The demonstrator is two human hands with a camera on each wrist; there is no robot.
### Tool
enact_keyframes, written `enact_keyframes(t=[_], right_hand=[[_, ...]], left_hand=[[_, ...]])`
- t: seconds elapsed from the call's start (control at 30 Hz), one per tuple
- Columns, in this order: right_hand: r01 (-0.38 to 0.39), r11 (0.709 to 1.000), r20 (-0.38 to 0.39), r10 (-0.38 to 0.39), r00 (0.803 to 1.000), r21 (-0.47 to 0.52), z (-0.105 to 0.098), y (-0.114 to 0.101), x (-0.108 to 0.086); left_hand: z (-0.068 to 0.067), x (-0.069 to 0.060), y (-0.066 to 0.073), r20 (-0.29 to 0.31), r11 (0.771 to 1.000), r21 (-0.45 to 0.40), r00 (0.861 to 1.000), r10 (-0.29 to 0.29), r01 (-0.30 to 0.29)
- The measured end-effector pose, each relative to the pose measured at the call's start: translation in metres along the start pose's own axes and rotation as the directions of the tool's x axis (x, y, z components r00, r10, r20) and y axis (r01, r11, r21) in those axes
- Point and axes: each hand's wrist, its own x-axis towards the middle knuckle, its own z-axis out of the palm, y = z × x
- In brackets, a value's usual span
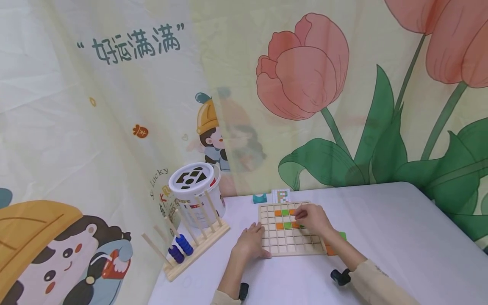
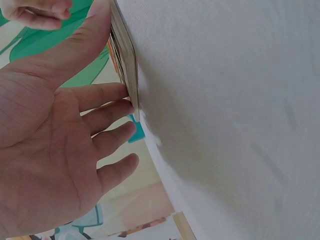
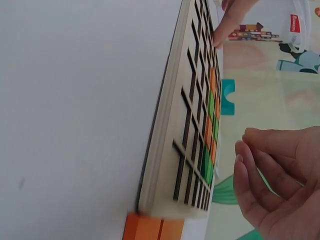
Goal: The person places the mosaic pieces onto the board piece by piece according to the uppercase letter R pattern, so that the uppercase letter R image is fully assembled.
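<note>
A wooden grid board (image 1: pixel 274 245) lies on the white table, with orange and green tiles (image 1: pixel 285 212) in two rows of its cells. My left hand (image 1: pixel 249 242) rests at the board's left side. In the left wrist view its fingers are nearly straight, and the thumb and some fingertips (image 2: pixel 125 91) touch the board's edge. Over the board's right half is my right hand (image 1: pixel 314 219). Its thumb and fingertips (image 3: pixel 250 134) come together above the tiles in the right wrist view, and no tile shows between them.
More orange pieces (image 1: pixel 331 249) and a green piece (image 1: pixel 343 235) lie right of the board, partly behind the right forearm. A patterned card (image 1: pixel 282 195) and a teal piece (image 1: pixel 260 198) are behind it. At left stand a white bucket (image 1: pixel 187 197) and a wooden peg rack (image 1: pixel 198 253) with blue beads.
</note>
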Motion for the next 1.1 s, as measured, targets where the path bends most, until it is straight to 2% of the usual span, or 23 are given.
enact_keyframes(t=[0.13, 0.37, 0.53, 0.67, 0.9, 1.1], right_hand=[[0.003, 1.0, 0.005, -0.003, 1.0, -0.011, -0.011, 0.009, -0.007], [-0.037, 0.997, 0.017, 0.038, 0.999, -0.065, -0.033, 0.023, -0.019], [-0.038, 0.994, 0.055, 0.044, 0.998, -0.104, -0.05, 0.031, -0.027], [-0.077, 0.988, 0.1, 0.091, 0.991, -0.136, -0.061, 0.038, -0.033], [-0.115, 0.977, 0.156, 0.144, 0.977, -0.177, -0.067, 0.051, -0.038], [-0.134, 0.975, 0.146, 0.161, 0.976, -0.179, -0.065, 0.058, -0.041]], left_hand=[[0.0, -0.001, -0.001, -0.003, 1.0, 0.002, 1.0, 0.0, 0.0], [0.0, -0.001, -0.002, -0.003, 1.0, -0.011, 1.0, 0.004, -0.004], [0.0, -0.001, -0.002, -0.008, 1.0, -0.008, 1.0, 0.006, -0.006], [-0.001, -0.001, -0.002, -0.013, 1.0, 0.0, 1.0, 0.008, -0.008], [-0.002, -0.001, -0.001, -0.011, 1.0, -0.009, 1.0, -0.001, 0.001], [0.0, -0.001, -0.002, -0.007, 1.0, 0.024, 1.0, 0.006, -0.006]])
